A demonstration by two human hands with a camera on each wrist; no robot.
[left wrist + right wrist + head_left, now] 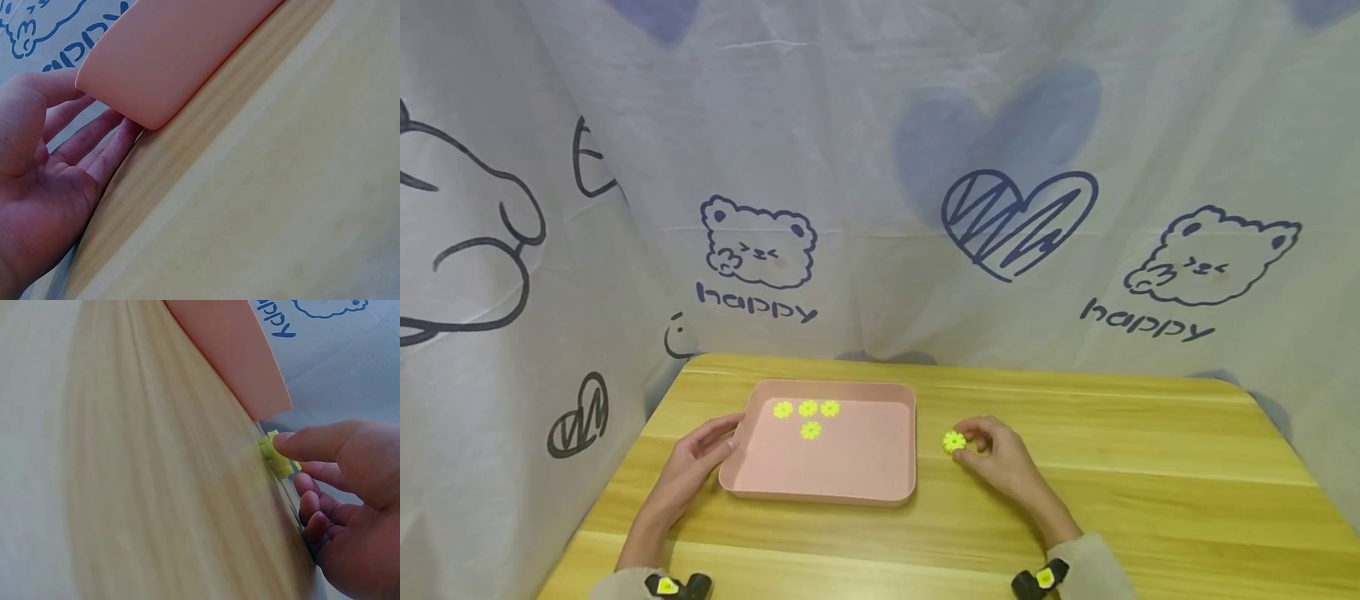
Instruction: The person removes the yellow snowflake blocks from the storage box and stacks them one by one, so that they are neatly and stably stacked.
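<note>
A shallow pink tray point(850, 467) lies on the table. Inside it, several yellow snowflake building discs point(811, 430) lie flat toward the far left: a row, with one disc below it. My left hand point(688, 467) rests against the tray's left side, its fingers fairly straight and touching the outer wall point(144, 69). Right of the tray, my right hand point(1000, 462) pinches a small stack of the same yellow discs point(953, 442) between thumb and fingers. In the right wrist view the stack point(275, 456) is low at the table surface, with its far side hidden by the fingers.
The wooden table point(1120, 483) extends to the right beyond my right hand. Its far edge meets a white curtain point(865, 167) printed with bears and hearts. More of the same curtain hangs along the left side.
</note>
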